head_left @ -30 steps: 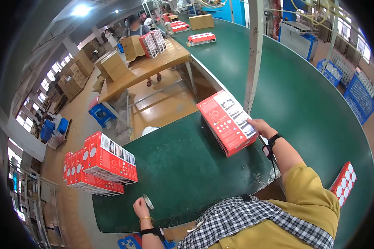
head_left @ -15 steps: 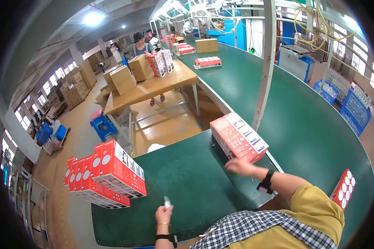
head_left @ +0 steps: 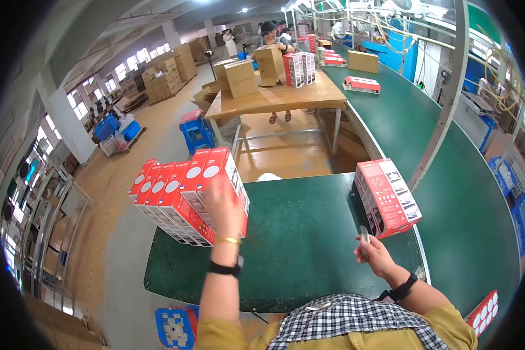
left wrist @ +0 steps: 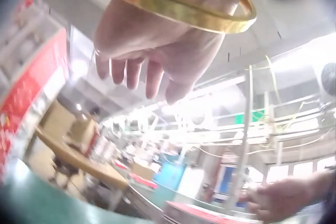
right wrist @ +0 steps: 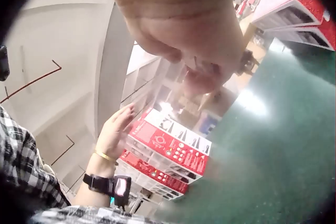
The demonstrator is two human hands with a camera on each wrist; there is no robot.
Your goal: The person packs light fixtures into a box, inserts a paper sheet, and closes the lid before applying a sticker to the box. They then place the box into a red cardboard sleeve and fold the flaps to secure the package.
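Observation:
My left hand (head_left: 223,213) is raised in front of the red-and-white boxes (head_left: 184,213) standing at the left of the green table. Its fingers are extended with nothing in them in the left wrist view (left wrist: 152,50); whether it touches a box I cannot tell. A small pale, flat object (head_left: 364,234) sticks up from my right hand (head_left: 374,256), whose fingers curl round it. Just beyond that hand, one red-and-white box (head_left: 388,201) lies at the table's right edge. The right wrist view shows my curled right hand (right wrist: 194,50), the object mostly hidden.
A green belt (head_left: 472,198) runs along the right, with a metal post (head_left: 443,105) beside it and a red pack (head_left: 484,315) near me. Ahead, a person stands behind a wooden table (head_left: 280,100) with cartons (head_left: 241,79). A blue stool (head_left: 197,134) stands on the floor.
The small pale object has passed from my left hand to my right. My left hand has moved forward to the left boxes; my right hand has come away from the single box. The head view has turned left.

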